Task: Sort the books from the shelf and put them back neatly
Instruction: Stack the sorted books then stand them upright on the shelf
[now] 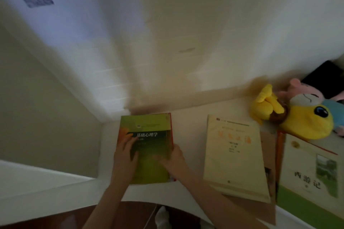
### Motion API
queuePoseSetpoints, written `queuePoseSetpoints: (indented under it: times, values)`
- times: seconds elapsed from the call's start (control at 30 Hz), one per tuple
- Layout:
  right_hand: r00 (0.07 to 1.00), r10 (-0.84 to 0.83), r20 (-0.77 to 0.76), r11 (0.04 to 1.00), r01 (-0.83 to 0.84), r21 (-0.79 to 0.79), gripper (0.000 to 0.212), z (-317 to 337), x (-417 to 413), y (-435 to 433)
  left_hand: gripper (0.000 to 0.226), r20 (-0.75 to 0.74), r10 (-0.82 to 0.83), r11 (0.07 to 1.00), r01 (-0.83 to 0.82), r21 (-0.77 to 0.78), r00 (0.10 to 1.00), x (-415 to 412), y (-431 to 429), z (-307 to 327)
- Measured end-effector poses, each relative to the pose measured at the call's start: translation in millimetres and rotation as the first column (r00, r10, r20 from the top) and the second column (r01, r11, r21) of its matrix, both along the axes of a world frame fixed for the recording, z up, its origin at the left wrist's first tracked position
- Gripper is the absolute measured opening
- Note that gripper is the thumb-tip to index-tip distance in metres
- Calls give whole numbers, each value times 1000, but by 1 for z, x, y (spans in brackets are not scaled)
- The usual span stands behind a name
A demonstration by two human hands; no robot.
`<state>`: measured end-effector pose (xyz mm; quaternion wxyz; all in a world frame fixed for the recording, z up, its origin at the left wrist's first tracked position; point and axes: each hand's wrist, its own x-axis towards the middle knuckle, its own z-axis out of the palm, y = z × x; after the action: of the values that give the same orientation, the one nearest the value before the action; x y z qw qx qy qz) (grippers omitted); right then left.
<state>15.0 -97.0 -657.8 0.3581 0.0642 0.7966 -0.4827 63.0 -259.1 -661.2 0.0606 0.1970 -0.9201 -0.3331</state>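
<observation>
A green book [150, 128] with white characters lies flat on the white shelf [188, 135], near its left corner, on top of a red-edged book [171, 132]. My left hand [124, 156] rests flat on the cover's left side, fingers spread. My right hand [173, 160] grips the stack's right edge near the bottom. To the right lies a cream book [234, 156] on a brown one [268, 171]. Further right is a white and green book [309, 174] over an orange-edged one [279, 152].
Plush toys sit at the back right: a yellow one [297, 119], a pink one [301, 87] and a blue one [337, 115], with a dark object [325, 78] behind. White walls [167, 33] close the corner. Below the shelf edge are dark floor and a white sock [162, 217].
</observation>
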Motion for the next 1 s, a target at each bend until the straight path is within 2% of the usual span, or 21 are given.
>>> queuePoseSetpoints:
  times: [0.07, 0.13, 0.23, 0.33, 0.43, 0.5, 0.57, 0.67, 0.73, 0.8, 0.83, 0.9, 1.0]
  values:
    - [1000, 12, 7, 997, -12, 75, 105, 7, -1, -8, 59, 94, 147, 988, -152, 39, 985, 0, -19, 2]
    - [999, 15, 41, 992, -20, 125, 115, 7, -6, -10, 78, 252, 228, 946, -275, 172, 940, -2, -28, 3]
    - [998, 22, 61, 990, -31, 139, 116, 0, -13, -14, 87, 415, 198, 801, -391, 453, 888, -8, -32, 3]
    - [997, 9, 71, 989, -20, 150, 111, -6, -15, -18, 82, 454, 199, 784, -419, 458, 869, -9, -31, -4]
    - [999, -23, 45, 989, 16, 144, 101, -10, -12, -18, 71, 473, 182, 839, -387, 383, 862, -9, -17, -2]
    - [994, -81, 70, 993, 75, 87, 92, -16, -9, -17, 65, 478, 193, 865, -378, 330, 857, -9, -11, -5]
    - [987, -135, 92, 991, 131, 39, 85, -21, -6, -15, 67, 456, 178, 871, -356, 340, 872, -10, -8, -4]
    - [978, -180, 108, 984, 178, 24, 79, -24, -3, -15, 71, 444, 174, 829, -374, 417, 879, -14, -10, -7]
    - [974, -194, 117, 981, 192, 23, 81, -25, -4, -15, 77, 420, 168, 791, -376, 482, 892, -15, -12, -8]
    - [972, -196, 133, 981, 195, 21, 89, -25, -6, -16, 98, 393, 133, 780, -341, 525, 910, -18, -16, -9]
    - [971, -185, 152, 983, 186, 12, 95, -26, -8, -15, 103, 403, 111, 779, -331, 532, 908, -20, -21, -12]
    - [964, -168, 206, 985, 172, -5, 104, -25, -14, -12, 99, 471, 90, 741, -375, 557, 878, -24, -32, -16]
    - [945, -174, 277, 981, 191, -36, 110, -18, -20, -10, 120, 539, 81, 714, -426, 556, 838, -29, -55, -50]
